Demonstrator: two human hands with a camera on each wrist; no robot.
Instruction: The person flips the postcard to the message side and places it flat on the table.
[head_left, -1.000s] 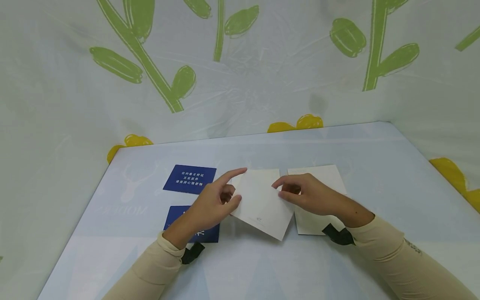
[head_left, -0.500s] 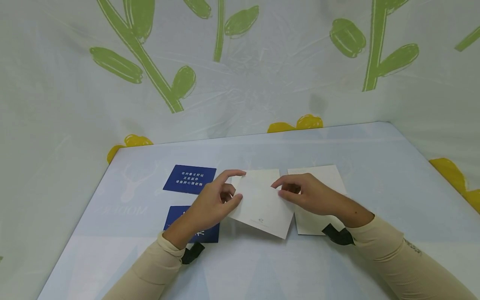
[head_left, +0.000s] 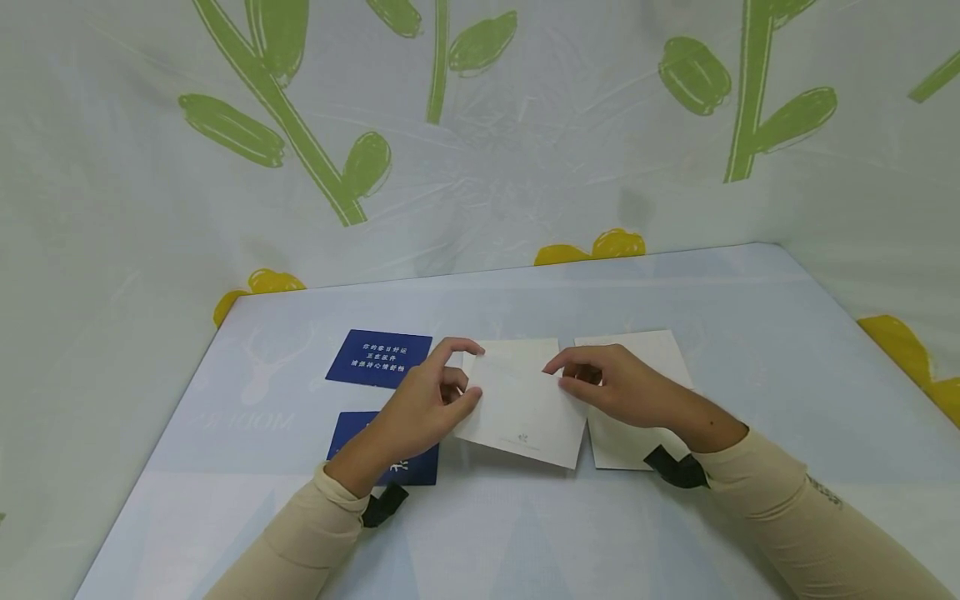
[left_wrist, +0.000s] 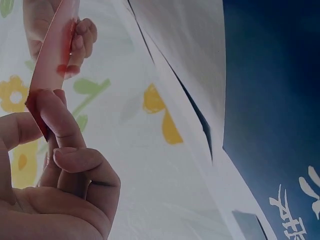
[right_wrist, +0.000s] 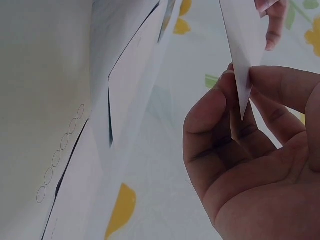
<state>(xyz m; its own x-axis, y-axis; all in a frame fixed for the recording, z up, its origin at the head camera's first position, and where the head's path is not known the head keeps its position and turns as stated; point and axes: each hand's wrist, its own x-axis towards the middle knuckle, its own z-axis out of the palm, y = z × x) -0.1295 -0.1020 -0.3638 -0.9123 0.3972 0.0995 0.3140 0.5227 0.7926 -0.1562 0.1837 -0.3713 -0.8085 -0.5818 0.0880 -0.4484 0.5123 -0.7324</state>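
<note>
A white card (head_left: 517, 417) with small print near its lower edge is held up tilted between both hands in the head view. My left hand (head_left: 420, 408) pinches its left edge between thumb and fingers, with the index finger bent at the top. On the other edge, my right hand (head_left: 630, 387) pinches with thumb and index finger. The left wrist view shows the reddish face of the card (left_wrist: 55, 60), edge-on in my left fingers (left_wrist: 62, 120). A corner of the card (right_wrist: 242, 75) sits between my right thumb and index finger in the right wrist view.
On the left lie two blue cards with white characters, the upper one (head_left: 378, 358) and a lower one (head_left: 348, 427) partly behind my left arm. White cards (head_left: 618, 442) lie under my right hand. The pale table (head_left: 487, 542) backs onto a leaf-printed cloth (head_left: 480, 183).
The held card has turned a little, its lower corner shifting right and up and its lower edge becoming more level. My left index finger has bent from nearly straight. The right hand has hardly moved.
</note>
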